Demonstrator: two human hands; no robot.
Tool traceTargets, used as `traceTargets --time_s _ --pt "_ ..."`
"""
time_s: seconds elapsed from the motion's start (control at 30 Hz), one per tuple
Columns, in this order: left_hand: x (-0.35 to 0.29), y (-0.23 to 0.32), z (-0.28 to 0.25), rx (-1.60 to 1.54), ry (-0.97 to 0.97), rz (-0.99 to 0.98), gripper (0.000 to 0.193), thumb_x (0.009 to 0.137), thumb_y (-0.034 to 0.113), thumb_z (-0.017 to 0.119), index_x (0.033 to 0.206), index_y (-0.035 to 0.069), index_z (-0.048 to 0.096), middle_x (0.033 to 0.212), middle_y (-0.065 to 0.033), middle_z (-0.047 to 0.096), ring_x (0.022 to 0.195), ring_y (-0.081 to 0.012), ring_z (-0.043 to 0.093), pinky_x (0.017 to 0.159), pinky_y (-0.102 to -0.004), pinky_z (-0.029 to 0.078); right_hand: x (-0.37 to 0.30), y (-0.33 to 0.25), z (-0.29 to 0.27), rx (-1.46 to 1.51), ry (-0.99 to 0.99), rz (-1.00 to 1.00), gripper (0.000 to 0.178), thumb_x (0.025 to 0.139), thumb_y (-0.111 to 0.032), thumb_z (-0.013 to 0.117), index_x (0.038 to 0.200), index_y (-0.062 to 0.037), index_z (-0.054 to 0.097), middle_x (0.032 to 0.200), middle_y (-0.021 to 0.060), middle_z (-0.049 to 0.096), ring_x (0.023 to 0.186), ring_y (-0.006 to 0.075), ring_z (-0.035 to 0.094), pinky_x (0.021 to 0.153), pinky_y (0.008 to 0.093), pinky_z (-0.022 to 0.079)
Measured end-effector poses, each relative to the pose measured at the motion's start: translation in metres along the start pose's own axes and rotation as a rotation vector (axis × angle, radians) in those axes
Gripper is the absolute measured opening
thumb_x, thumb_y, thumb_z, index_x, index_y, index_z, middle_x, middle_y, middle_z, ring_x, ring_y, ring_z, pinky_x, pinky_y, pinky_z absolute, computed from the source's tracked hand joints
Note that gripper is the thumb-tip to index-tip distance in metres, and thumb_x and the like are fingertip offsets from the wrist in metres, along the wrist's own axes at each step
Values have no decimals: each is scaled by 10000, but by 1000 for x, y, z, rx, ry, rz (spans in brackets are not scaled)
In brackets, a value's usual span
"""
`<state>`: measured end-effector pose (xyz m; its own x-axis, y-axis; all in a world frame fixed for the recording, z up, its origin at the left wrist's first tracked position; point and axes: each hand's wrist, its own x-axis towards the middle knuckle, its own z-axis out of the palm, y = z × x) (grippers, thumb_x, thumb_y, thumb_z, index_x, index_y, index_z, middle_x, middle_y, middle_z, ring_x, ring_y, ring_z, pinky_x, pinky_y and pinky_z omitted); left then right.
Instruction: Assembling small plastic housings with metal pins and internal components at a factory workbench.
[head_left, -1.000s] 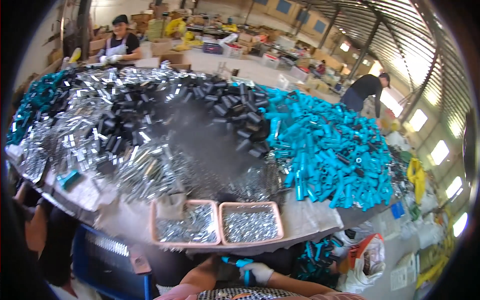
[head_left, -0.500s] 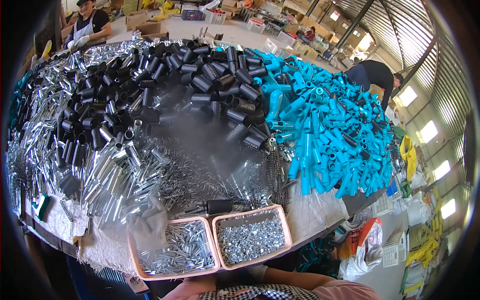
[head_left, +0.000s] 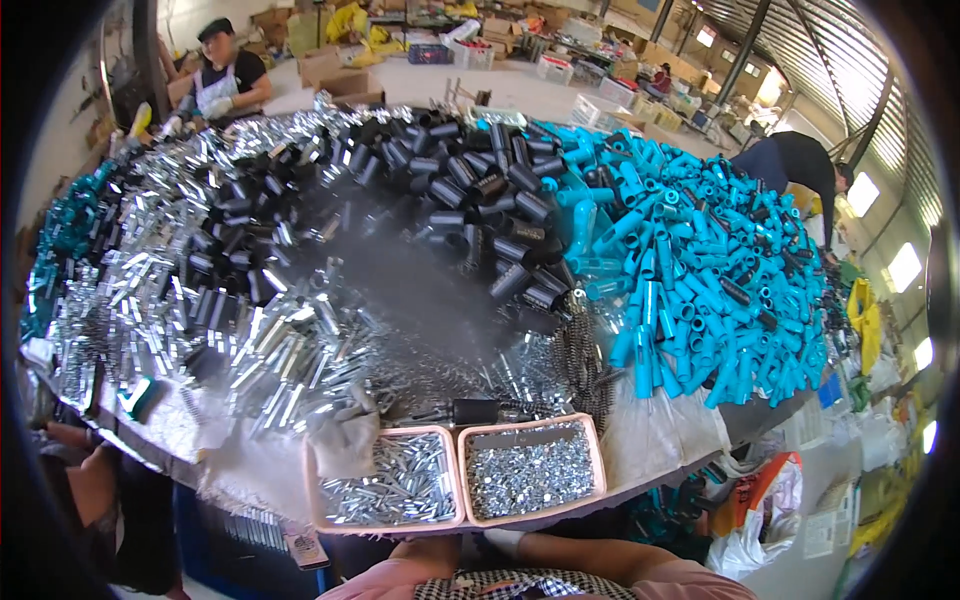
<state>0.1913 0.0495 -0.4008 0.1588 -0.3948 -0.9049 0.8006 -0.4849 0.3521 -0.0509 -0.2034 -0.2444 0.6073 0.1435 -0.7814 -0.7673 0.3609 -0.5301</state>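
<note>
My left forearm [head_left: 428, 556] reaches under the front edge of the table, and its hand is hidden there. Beside it, my right forearm [head_left: 580, 556] slants inward to a piece of white glove [head_left: 506, 541]; the fingers are out of sight below the edge. Just above my hands stand two pink trays: the left tray [head_left: 390, 526] holds short metal pins, the right tray [head_left: 535, 516] small shiny metal pieces. A limp grey glove [head_left: 345, 446] hangs over the left tray's corner. Behind the trays lies a black cylinder [head_left: 475, 411] with metal rods.
Heaped on the table are black tubes [head_left: 465, 195], turquoise plastic tubes [head_left: 700, 270], silver metal tubes [head_left: 285, 370] and dark springs [head_left: 578, 350]. A person in an apron [head_left: 225, 80] sits far left; another person [head_left: 790, 165] bends at right. Bags [head_left: 765, 510] lie lower right.
The whole view has shifted, so the table and trays appear farther right, and more shows at the left edge. My forearms stay at the table's front edge.
</note>
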Motion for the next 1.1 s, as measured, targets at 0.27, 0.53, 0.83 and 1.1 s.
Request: traceTargets --time_s 0.27,0.53,0.83,1.1 --pt "-61 -28 250 -73 326 77 330 949 352 472 1074 104 650 900 -92 653 798 -231 614 679 -394 494 -32 -73 45 -332 -320 -65 241 757 -160 673 970 -49 688 933 102 681 809 222 626 765 374 496" --pt "-113 -12 244 597 231 97 336 710 310 667 746 -25 669 716 -112 642 599 -221 609 527 -383 495 -39 -106 52 -494 -476 -90 247 758 -172 671 972 -49 686 923 102 683 805 222 630 754 377 497" --pt "-50 -55 233 1367 187 365 453 871 235 477 1243 -10 565 1240 -246 574 1127 -345 584 938 -429 481 -50 -116 99 -827 -624 -106 255 758 -186 669 973 -48 684 911 102 686 800 222 634 742 380 499" --pt "81 -145 150 1205 306 831 281 868 261 522 1024 96 689 1015 -123 683 908 -262 655 777 -400 523 -41 -101 119 -878 -598 -141 263 759 -198 667 975 -48 682 901 102 688 796 222 637 731 383 500"
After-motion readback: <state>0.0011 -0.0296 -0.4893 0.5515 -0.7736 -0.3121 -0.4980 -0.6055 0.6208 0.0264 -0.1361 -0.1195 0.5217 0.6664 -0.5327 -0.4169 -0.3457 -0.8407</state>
